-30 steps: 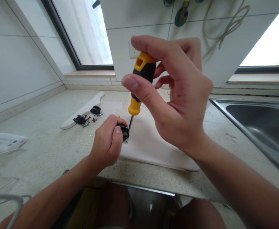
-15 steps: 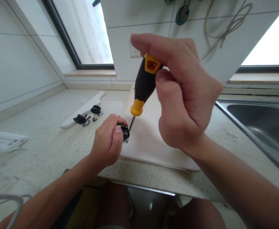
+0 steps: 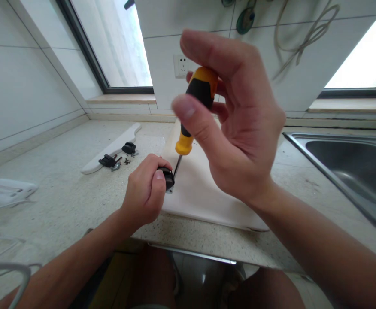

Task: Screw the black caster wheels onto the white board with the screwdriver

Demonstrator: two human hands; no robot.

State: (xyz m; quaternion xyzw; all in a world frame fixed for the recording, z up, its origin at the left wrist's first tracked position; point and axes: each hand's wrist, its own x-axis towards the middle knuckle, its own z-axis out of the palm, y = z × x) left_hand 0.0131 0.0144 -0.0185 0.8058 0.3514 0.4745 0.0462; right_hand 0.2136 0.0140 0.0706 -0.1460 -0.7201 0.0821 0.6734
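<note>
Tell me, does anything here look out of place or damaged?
Nothing looks damaged. A few small dark screws lie loose on the speckled stone countertop, beside two black plastic caster wheels by a curved white board.

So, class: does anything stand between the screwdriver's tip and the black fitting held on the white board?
Nothing visible does. The screwdriver in the right hand runs down to the black fitting, which the left hand steadies on the white board.

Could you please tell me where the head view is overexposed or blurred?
Head view: the window panes are blown out white; the right hand, on the yellow-and-black screwdriver, looks soft; straight tile lines bend near the edges.
</note>
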